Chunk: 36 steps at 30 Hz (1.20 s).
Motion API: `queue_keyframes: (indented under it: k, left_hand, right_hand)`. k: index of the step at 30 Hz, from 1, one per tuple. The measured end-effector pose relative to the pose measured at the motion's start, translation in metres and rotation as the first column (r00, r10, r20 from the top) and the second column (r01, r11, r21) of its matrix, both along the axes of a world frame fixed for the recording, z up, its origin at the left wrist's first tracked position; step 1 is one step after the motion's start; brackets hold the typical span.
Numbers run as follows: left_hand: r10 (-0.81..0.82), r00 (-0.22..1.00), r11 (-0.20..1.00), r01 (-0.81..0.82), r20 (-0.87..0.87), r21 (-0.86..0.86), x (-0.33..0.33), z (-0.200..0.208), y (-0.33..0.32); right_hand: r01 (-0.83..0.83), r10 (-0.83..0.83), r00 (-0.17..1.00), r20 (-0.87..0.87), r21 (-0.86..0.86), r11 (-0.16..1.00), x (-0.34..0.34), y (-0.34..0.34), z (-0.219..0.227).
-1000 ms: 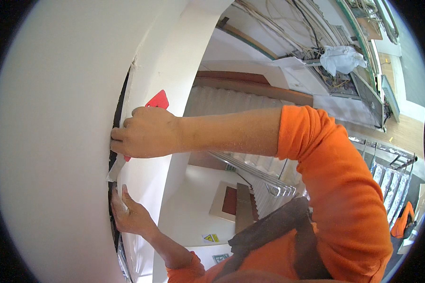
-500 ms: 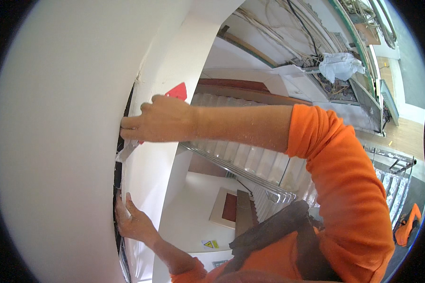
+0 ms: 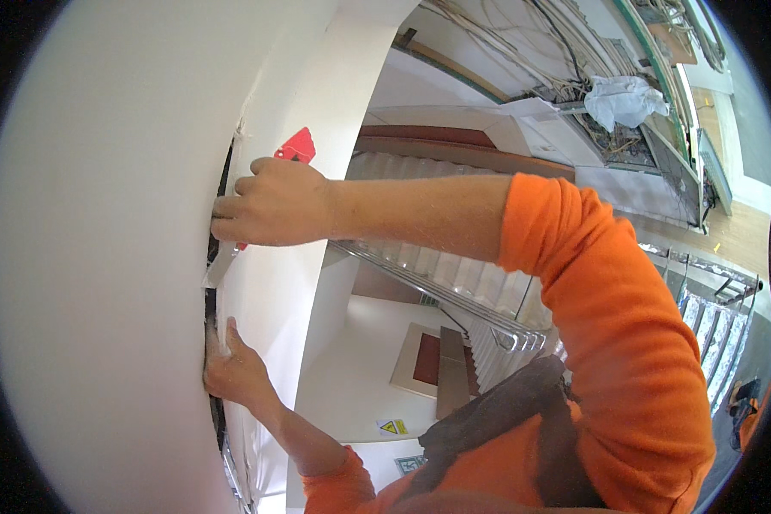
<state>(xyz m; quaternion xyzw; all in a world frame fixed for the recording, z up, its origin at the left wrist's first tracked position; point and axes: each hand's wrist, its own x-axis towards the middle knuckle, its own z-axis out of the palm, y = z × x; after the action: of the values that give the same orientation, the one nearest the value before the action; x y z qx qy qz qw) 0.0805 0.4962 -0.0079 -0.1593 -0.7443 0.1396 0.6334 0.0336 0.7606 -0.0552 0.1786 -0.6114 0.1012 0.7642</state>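
Note:
A white wall panel [image 3: 103, 257] and a white strip-like board [image 3: 287, 214] have a narrow dark gap [image 3: 211, 300] between them. My right hand [image 3: 274, 201] is closed around a scraper with a red handle [image 3: 298, 146], held at the gap. Its flat, pale blade [image 3: 221, 265] comes out below my fingers and reaches the gap, where its tip is partly hidden. Below it, my left hand [image 3: 238, 373] grips the edge of the white board; its thumb lies on the face and the other fingers disappear into the gap.
Loose cables [image 3: 522, 51] and a pale plastic bag [image 3: 625, 103] lie in an opened section at upper right. Corrugated translucent sheeting [image 3: 420, 265] with a metal rail [image 3: 437, 295] runs across the middle. A yellow warning sign [image 3: 391, 427] sits on a white wall.
Both hands have shifted slightly up and left in the picture, my right one with the scraper. My left hand has moved along the gap, closer to the blade.

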Motion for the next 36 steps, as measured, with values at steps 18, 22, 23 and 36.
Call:
queue_keyframes:
  k: [18, 22, 23, 36]
  left_hand:
    - [0.001, 0.999, 1.0, -0.001, -0.036, 0.003, -0.001, -0.005, 0.0]
    - [-0.003, 0.999, 0.994, 0.009, -0.05, 0.109, 0.007, -0.014, 0.012]
    - [-0.017, 0.999, 0.987, 0.023, -0.043, 0.158, 0.006, -0.017, 0.019]
    - [-0.126, 0.986, 0.979, 0.142, -0.113, 0.146, -0.005, -0.018, 0.022]
  right_hand:
    - [-0.021, 0.017, 0.99, 0.139, 0.027, 0.999, 0.009, 0.006, 0.001]
    - [-0.114, 0.11, 0.988, -0.105, -0.03, 0.993, 0.014, 0.027, -0.047]
    - [-0.15, 0.142, 0.984, -0.108, -0.074, 0.986, 0.012, 0.048, -0.057]
    - [0.287, -0.215, 0.892, 0.397, -0.13, 0.949, -0.01, 0.119, -0.004]
